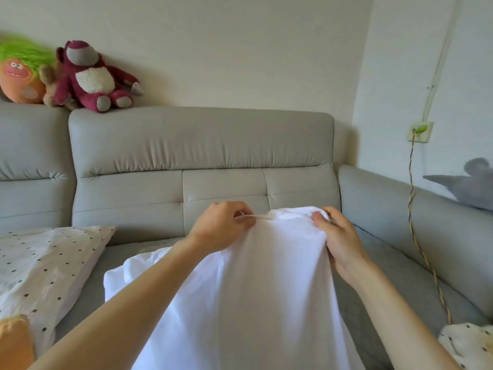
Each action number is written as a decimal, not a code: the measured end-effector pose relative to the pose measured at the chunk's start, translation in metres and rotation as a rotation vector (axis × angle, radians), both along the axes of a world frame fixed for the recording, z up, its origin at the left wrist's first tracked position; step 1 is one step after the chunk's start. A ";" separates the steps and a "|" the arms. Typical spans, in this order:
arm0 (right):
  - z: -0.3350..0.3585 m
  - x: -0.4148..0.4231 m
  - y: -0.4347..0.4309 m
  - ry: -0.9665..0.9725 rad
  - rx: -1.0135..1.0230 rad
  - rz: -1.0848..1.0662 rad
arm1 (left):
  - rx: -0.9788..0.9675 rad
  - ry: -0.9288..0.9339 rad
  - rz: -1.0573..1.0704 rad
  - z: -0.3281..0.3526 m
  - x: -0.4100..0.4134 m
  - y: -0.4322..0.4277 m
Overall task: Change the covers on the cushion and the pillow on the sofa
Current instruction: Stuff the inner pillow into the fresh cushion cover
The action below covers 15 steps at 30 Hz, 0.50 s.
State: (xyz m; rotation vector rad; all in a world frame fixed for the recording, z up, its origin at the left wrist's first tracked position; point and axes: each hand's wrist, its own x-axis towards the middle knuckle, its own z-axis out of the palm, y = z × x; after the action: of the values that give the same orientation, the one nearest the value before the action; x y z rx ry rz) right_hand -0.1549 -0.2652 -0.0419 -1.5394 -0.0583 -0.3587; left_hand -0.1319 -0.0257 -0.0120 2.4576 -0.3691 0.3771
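A white pillow in a plain white cover (256, 297) stands on end on the grey sofa seat (394, 284), right in front of me. My left hand (221, 225) pinches the cover's top edge at its left side, fingers closed on the fabric. My right hand (338, 236) grips the top right corner of the same cover. A second pillow in a white cover with black dots (45, 271) lies flat on the seat at the left. Another piece of dotted fabric (469, 345) shows at the bottom right corner.
The sofa back (200, 140) runs across the view, with a purple plush bear (93, 78) and a green-haired orange plush (18, 73) on top. A grey plush (469, 185) rests on the right armrest. A striped cable (416, 236) hangs from a wall socket (420, 130).
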 end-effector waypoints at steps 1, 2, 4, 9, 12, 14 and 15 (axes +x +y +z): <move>-0.001 0.002 -0.006 0.002 -0.031 -0.050 | -0.051 0.002 -0.006 -0.002 0.001 0.000; -0.002 0.003 -0.011 0.002 -0.074 -0.081 | -0.119 0.020 -0.021 -0.002 0.002 0.000; -0.001 0.004 -0.016 0.017 -0.203 -0.154 | -0.237 0.070 -0.045 0.001 0.004 0.001; -0.006 0.017 -0.017 0.058 -0.321 -0.336 | -0.144 -0.035 0.035 0.010 0.006 -0.011; -0.008 0.019 -0.012 0.025 -0.266 -0.175 | -0.038 -0.091 0.063 0.009 0.009 -0.020; -0.004 0.015 -0.009 0.115 -0.286 0.054 | -0.063 -0.092 0.049 0.010 0.012 -0.024; -0.003 0.017 -0.009 0.143 -0.362 0.117 | -0.105 -0.083 0.045 0.010 0.014 -0.025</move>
State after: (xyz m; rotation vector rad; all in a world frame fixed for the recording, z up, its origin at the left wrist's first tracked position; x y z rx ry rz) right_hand -0.1380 -0.2743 -0.0448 -1.9063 -0.1049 -0.1483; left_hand -0.1183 -0.0507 -0.0023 2.3560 -0.3213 0.5063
